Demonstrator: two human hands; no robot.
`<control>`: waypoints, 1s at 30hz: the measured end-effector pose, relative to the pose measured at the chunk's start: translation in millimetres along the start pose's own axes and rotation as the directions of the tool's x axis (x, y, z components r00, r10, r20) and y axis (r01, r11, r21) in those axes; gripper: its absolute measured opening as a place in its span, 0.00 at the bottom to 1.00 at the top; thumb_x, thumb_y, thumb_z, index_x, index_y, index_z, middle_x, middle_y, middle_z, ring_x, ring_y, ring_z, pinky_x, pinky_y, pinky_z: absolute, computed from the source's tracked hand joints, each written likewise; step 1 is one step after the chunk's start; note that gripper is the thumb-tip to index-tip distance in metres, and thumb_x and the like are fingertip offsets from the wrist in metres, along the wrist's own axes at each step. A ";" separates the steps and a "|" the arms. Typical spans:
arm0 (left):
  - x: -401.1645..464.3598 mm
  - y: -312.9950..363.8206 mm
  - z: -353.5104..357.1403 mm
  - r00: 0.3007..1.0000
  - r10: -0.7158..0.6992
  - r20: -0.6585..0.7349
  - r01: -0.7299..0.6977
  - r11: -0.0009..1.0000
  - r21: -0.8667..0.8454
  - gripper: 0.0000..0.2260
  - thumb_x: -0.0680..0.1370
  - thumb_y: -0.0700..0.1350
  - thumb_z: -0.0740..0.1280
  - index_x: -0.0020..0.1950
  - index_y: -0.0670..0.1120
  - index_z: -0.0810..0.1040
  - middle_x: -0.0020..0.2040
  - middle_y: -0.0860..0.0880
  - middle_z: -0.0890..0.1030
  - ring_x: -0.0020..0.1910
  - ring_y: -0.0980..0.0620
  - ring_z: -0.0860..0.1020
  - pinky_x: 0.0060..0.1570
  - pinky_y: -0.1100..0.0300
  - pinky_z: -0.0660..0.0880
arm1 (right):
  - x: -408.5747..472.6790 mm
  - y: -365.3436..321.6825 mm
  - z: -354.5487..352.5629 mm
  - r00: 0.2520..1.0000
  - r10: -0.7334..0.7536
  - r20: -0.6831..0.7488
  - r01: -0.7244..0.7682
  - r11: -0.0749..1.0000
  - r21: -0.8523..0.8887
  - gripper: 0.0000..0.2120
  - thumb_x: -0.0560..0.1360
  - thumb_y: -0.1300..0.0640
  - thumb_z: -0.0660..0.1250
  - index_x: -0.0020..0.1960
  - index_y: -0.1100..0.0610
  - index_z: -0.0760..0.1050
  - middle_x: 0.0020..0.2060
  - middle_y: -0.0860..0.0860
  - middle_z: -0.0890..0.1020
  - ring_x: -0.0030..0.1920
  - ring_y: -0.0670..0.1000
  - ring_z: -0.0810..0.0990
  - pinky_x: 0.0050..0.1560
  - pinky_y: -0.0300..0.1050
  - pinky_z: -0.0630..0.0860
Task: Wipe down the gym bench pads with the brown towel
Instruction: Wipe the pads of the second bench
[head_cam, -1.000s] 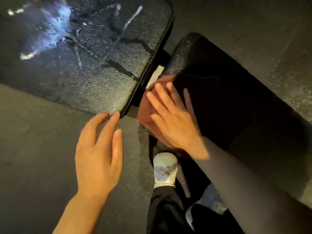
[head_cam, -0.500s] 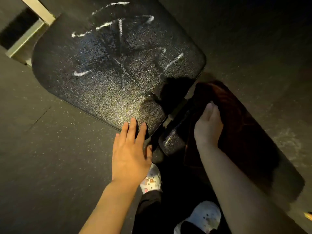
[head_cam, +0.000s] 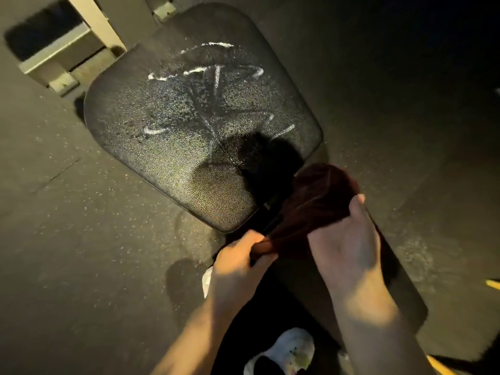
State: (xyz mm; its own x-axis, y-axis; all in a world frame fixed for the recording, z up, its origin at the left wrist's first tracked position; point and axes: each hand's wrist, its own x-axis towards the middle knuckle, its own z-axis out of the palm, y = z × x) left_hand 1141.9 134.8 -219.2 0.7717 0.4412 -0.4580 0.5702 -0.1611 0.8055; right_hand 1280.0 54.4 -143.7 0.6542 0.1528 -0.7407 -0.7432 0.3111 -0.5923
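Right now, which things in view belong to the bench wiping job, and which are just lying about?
Part of the job:
brown cloth towel, gripped by both hands, left and right
black textured bench pad with white foam streaks
dark second bench pad under the towel

Just lying about:
beige metal frame
white patterned shoe
speckled dark floor

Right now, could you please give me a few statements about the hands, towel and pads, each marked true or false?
1. Both hands grip the towel. True: the left hand holds one end and the right hand the bunched middle.
2. The large pad has been wiped dry. False: white foam streaks and droplets lie on it.
3. The towel is spread flat on the large pad. False: it is bunched over the near pad, beside the gap.
4. A white shoe shows below the hands. True.
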 end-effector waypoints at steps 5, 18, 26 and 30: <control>-18.6 3.9 -37.4 0.984 -0.022 -0.176 0.035 0.997 0.071 0.09 0.75 0.53 0.70 0.51 0.61 0.73 0.35 0.61 0.76 0.36 0.61 0.75 0.37 0.64 0.68 | 10.0 10.6 17.9 0.996 -0.050 -0.077 0.033 0.977 -0.212 0.23 0.80 0.42 0.62 0.73 0.45 0.66 0.67 0.49 0.75 0.62 0.47 0.75 0.70 0.56 0.68; 72.5 -68.4 -86.3 0.853 0.508 -0.122 -0.288 0.652 0.702 0.19 0.80 0.46 0.63 0.70 0.42 0.71 0.69 0.35 0.72 0.69 0.35 0.70 0.64 0.35 0.69 | 104.0 98.0 61.4 0.961 -0.267 -0.075 0.011 0.307 -0.952 0.33 0.84 0.45 0.53 0.80 0.50 0.38 0.79 0.52 0.36 0.79 0.56 0.41 0.78 0.56 0.50; 142.9 -81.0 -97.9 0.707 0.665 0.240 -0.533 0.277 0.799 0.23 0.80 0.54 0.60 0.75 0.51 0.66 0.74 0.42 0.70 0.75 0.43 0.65 0.72 0.38 0.59 | 168.2 78.9 73.1 0.792 -0.579 -0.195 -0.005 0.313 -0.950 0.31 0.84 0.46 0.48 0.81 0.55 0.40 0.80 0.56 0.43 0.79 0.57 0.52 0.77 0.55 0.54; 144.9 -81.1 -97.2 0.724 0.629 0.282 -0.534 0.254 0.806 0.25 0.76 0.53 0.60 0.74 0.50 0.66 0.72 0.40 0.72 0.72 0.40 0.65 0.71 0.39 0.56 | 168.9 82.2 73.8 0.797 -0.542 -0.267 -0.098 0.320 -0.942 0.27 0.84 0.44 0.48 0.80 0.52 0.53 0.79 0.57 0.50 0.74 0.58 0.63 0.65 0.55 0.68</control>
State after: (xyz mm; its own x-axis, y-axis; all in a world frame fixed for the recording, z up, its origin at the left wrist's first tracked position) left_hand 1180.1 297.6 -314.4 0.9972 -0.0309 0.0686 -0.0407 -0.9885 0.1459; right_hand 1339.8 175.0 -294.1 0.8869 -0.2969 -0.3538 -0.4335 -0.7995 -0.4157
